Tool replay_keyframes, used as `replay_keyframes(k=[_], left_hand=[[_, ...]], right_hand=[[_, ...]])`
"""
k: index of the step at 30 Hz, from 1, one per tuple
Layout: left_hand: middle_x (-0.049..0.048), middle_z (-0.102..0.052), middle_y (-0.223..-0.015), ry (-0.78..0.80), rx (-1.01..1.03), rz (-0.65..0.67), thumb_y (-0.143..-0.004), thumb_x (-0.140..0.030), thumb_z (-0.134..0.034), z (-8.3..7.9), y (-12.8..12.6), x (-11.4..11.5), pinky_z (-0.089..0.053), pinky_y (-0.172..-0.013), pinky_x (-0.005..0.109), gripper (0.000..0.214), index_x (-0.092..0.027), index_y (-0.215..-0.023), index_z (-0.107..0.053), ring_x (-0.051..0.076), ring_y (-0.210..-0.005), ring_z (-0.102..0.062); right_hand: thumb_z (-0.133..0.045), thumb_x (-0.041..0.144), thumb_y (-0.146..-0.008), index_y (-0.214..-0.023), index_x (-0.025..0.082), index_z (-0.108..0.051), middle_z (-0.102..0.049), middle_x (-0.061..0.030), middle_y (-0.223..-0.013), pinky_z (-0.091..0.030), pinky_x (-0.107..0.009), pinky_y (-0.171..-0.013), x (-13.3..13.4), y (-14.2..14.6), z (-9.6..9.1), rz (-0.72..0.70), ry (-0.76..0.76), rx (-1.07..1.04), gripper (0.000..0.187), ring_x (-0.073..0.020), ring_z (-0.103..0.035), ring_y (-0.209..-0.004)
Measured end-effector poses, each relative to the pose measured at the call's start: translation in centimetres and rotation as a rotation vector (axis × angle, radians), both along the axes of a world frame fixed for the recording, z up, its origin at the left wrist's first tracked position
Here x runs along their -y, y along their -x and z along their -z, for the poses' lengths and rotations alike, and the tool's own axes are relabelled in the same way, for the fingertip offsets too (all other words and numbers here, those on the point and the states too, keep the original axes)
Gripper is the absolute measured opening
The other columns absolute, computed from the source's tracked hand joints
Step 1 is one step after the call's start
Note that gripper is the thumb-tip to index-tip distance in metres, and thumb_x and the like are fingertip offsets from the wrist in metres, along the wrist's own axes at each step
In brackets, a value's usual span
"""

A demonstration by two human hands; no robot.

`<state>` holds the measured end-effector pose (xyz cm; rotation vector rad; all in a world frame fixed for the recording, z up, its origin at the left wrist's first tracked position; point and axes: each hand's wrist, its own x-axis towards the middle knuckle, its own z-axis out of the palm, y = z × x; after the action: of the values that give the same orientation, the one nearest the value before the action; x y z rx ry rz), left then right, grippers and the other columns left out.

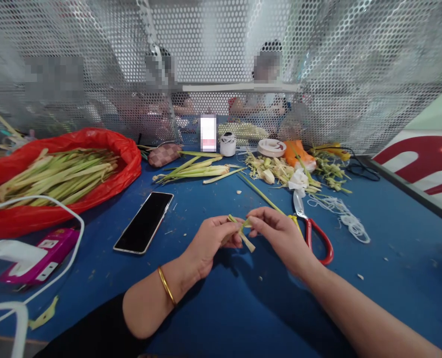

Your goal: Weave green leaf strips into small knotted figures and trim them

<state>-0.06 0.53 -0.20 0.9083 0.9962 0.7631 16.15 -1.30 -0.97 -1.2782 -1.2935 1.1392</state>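
Note:
Over the middle of the blue table, my left hand [222,232] pinches a short piece of pale green plant leaf [247,241], with one end sticking out below the fingers. My right hand [275,229] is closed at the fingertips on another part of the same leaf strip, close beside the left. A long thin green stalk [260,191] runs behind the right hand. Red-handled scissors [317,241] lie just right of that hand, partly hidden by it. A bundle of green and cream leaf strips [202,170] rests on the table beyond both hands.
A red plastic bag [129,149] full of long leaves stands at left, near a purple power strip [51,253] and white cable. A black phone [144,222] lies left of my hands. Leaf scraps [267,169], tape [272,147] and white string [349,219] lie beyond, before a perforated metal screen [221,44].

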Motion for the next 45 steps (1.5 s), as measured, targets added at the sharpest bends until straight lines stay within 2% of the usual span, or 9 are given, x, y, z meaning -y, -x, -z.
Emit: replay_keyframes(k=[6,12,18,26,30,33,36,39,45], left_hand=[[-0.002,-0.057,-0.053,-0.132,-0.105,-0.023,-0.072,-0.034,-0.071,0.2,-0.5,0.5,-0.044,-0.058,0.022,0.021,-0.013,-0.076,-0.069,0.009,-0.052,-0.051],[-0.0012,-0.059,-0.055,-0.099,-0.092,-0.104,-0.073,-0.032,-0.069,0.7,-0.7,0.2,-0.047,-0.06,0.023,0.019,-0.013,-0.076,-0.068,0.009,-0.052,-0.054],[-0.0003,-0.061,-0.056,-0.072,-0.033,-0.006,-0.08,-0.037,-0.062,0.8,-0.3,0.0,-0.047,-0.058,0.021,0.025,-0.013,-0.08,-0.069,0.01,-0.053,-0.058],[0.0007,-0.064,-0.056,-0.132,-0.085,-0.11,-0.081,-0.03,-0.062,0.3,-0.3,-0.2,-0.046,-0.053,0.019,0.021,-0.012,-0.084,-0.072,0.009,-0.049,-0.057],[0.0028,-0.068,-0.059,-0.163,-0.155,-0.087,-0.082,-0.029,-0.061,0.2,-0.4,-0.1,-0.048,-0.053,0.02,0.019,-0.012,-0.084,-0.069,0.01,-0.049,-0.059],[0.0029,-0.069,-0.06,-0.21,-0.196,-0.048,-0.082,-0.028,-0.062,0.0,-0.4,0.1,-0.051,-0.054,0.022,0.014,-0.014,-0.081,-0.062,0.012,-0.051,-0.063],[0.0014,-0.068,-0.058,-0.285,-0.23,-0.017,-0.081,-0.031,-0.062,-0.1,-0.4,0.4,-0.05,-0.052,0.022,0.016,-0.017,-0.078,-0.055,0.014,-0.052,-0.065],[0.0012,-0.068,-0.058,-0.336,-0.256,0.026,-0.085,-0.036,-0.057,-0.1,-0.3,0.5,-0.047,-0.049,0.021,0.02,-0.018,-0.076,-0.052,0.014,-0.052,-0.065],[0.0015,-0.068,-0.06,-0.398,-0.317,0.07,-0.087,-0.038,-0.052,0.2,-0.3,0.5,-0.046,-0.049,0.022,0.023,-0.019,-0.075,-0.05,0.015,-0.053,-0.064]], right_hand=[[-0.064,0.038,-0.079,-0.068,0.018,-0.062,-0.059,0.0012,-0.059,-0.042,-0.024,-0.054,0.4,0.4,0.3,0.048,-0.05,0.138,0.023,-0.0132,-0.055,-0.056],[-0.061,0.035,-0.082,-0.067,0.019,-0.061,-0.06,0.0007,-0.057,-0.042,-0.025,-0.053,1.0,1.0,0.7,0.075,-0.127,0.163,0.022,-0.0135,-0.055,-0.054],[-0.063,0.039,-0.078,-0.066,0.019,-0.059,-0.058,0.0015,-0.054,-0.041,-0.025,-0.051,0.4,0.5,0.5,0.075,-0.003,0.074,0.024,-0.0133,-0.054,-0.051],[-0.058,0.041,-0.082,-0.068,0.019,-0.06,-0.059,0.0007,-0.058,-0.042,-0.026,-0.057,0.1,0.2,0.6,0.067,-0.033,0.109,0.026,-0.014,-0.053,-0.057],[-0.058,0.041,-0.082,-0.086,0.019,-0.065,-0.064,-0.002,-0.075,-0.045,-0.028,-0.067,0.0,-0.1,0.8,0.158,-0.1,0.112,0.024,-0.0167,-0.057,-0.071],[-0.062,0.041,-0.08,-0.087,0.019,-0.067,-0.065,-0.0027,-0.08,-0.043,-0.028,-0.066,-0.1,-0.1,0.9,0.056,-0.092,0.157,0.023,-0.0167,-0.056,-0.072],[-0.067,0.04,-0.077,-0.081,0.019,-0.068,-0.063,-0.0008,-0.072,-0.039,-0.026,-0.057,0.0,0.0,1.0,-0.042,-0.047,0.141,0.022,-0.0143,-0.052,-0.063],[-0.07,0.038,-0.075,-0.08,0.018,-0.067,-0.06,0.0015,-0.062,-0.036,-0.025,-0.052,0.3,0.3,0.9,-0.078,-0.005,0.066,0.021,-0.0122,-0.049,-0.056],[-0.068,0.031,-0.076,-0.076,0.019,-0.063,-0.065,0.0009,-0.061,-0.041,-0.024,-0.052,0.6,0.7,0.7,-0.102,-0.002,-0.002,0.013,-0.0135,-0.058,-0.057]])
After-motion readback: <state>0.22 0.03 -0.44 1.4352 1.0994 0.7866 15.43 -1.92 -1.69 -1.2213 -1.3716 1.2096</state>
